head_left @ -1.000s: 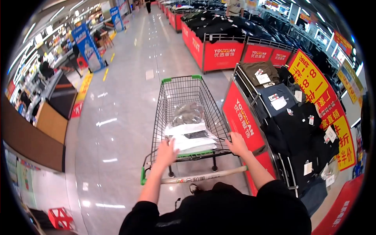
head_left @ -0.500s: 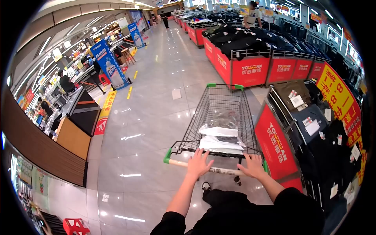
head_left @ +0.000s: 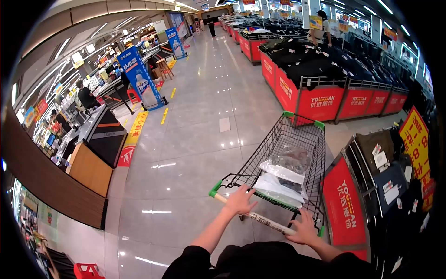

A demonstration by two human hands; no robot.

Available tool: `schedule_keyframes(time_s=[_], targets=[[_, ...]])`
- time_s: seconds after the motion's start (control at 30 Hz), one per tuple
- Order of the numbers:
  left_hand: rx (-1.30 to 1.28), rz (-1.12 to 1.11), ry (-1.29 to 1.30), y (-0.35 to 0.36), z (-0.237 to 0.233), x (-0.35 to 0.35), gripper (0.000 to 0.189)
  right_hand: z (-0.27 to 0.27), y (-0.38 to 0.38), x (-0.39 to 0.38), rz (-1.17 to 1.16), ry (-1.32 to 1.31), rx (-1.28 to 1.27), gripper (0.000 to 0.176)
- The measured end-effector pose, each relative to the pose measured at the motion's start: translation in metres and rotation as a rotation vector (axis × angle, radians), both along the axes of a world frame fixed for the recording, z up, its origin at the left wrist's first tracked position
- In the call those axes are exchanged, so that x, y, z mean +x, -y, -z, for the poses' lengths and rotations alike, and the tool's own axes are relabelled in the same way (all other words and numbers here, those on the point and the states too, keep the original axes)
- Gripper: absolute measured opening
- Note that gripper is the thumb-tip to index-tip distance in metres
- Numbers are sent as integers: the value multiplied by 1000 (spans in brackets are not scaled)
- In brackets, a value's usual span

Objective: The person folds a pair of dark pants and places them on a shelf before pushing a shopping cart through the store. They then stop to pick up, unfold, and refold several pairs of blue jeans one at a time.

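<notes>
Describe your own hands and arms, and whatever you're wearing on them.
Both the left hand and the right hand are ungloved, with no ring, watch or bracelet visible. The left sleeve and right sleeve are plain black, leaving the forearms bare.

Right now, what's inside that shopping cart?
The cart holds clear plastic packages showing white and grey, near its handle. The top one partly covers what lies beneath, and shine on the plastic keeps me from telling what is wrapped.
</notes>
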State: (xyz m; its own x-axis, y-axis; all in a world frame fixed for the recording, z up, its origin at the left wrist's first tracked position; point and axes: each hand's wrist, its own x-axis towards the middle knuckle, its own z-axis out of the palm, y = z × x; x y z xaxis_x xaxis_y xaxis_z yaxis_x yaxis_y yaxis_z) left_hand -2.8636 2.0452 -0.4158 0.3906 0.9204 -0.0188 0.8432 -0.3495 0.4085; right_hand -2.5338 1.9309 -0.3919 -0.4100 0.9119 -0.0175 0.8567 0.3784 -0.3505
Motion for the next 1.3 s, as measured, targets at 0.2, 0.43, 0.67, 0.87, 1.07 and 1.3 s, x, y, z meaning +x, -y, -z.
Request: schedule_keyframes(time_s=[0.2,0.43,0.67,0.87,1.07,1.3], targets=[[85,86,19,-87,-12,-19,45,7,-49,-41,178,-16,-31,54],[152,261,180,-207,-4,-40,46,8,-131,-89,304,34,27,60],[172,406,211,-338,11,-29,45,19,-216,-111,460,66,19,58],[148,502,164,-437,9,7,40,28,-290,-105,638,64,60,52],[104,565,195,-531,19,76,39,35,-366,-60,752,38,43,52],[94,639,173,-634,32,176,39,41,-453,16,835,100,4,52]])
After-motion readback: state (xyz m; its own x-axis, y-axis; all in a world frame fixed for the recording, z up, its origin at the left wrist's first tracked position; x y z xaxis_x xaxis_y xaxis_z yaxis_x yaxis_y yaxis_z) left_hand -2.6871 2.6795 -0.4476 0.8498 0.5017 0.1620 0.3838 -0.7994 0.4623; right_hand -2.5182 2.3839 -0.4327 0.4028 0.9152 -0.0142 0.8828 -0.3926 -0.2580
